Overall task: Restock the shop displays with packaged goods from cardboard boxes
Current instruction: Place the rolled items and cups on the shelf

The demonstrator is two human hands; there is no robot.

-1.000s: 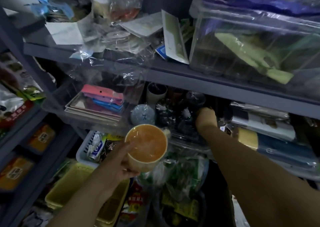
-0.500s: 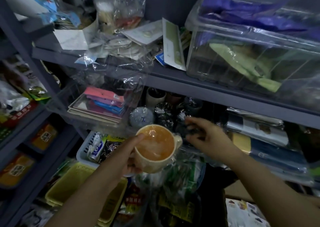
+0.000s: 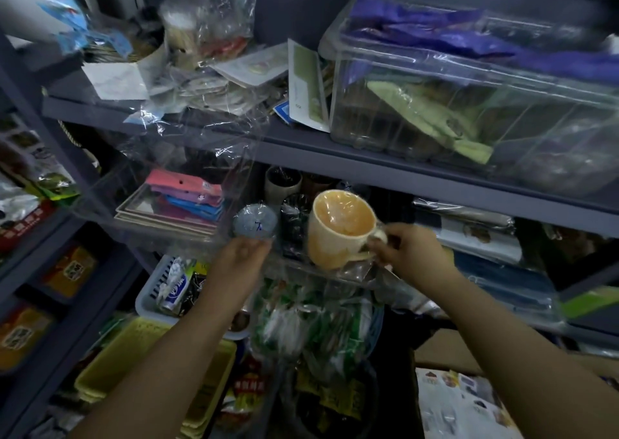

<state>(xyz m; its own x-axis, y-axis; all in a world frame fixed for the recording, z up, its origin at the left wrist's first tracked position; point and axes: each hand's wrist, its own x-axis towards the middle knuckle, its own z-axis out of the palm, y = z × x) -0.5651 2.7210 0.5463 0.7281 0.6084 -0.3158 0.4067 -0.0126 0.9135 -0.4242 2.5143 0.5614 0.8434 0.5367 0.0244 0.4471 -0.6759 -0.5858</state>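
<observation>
The right hand (image 3: 407, 249) pinches the cup (image 3: 338, 229) by its handle at the shelf (image 3: 402, 177) front edge, not yet put down, and the left hand (image 3: 239, 257) looks loose.

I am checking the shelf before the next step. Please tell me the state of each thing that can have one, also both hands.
Cream ceramic mug with orange inside: tilted, plastic-wrapped, held by its handle.
Right hand: pinches the mug handle.
Left hand: fingers curled, just below the small round wrapped item; contact unclear.
Large clear plastic bin: lid on, on the upper shelf.
Dark-lined cup: upright, behind.
</observation>
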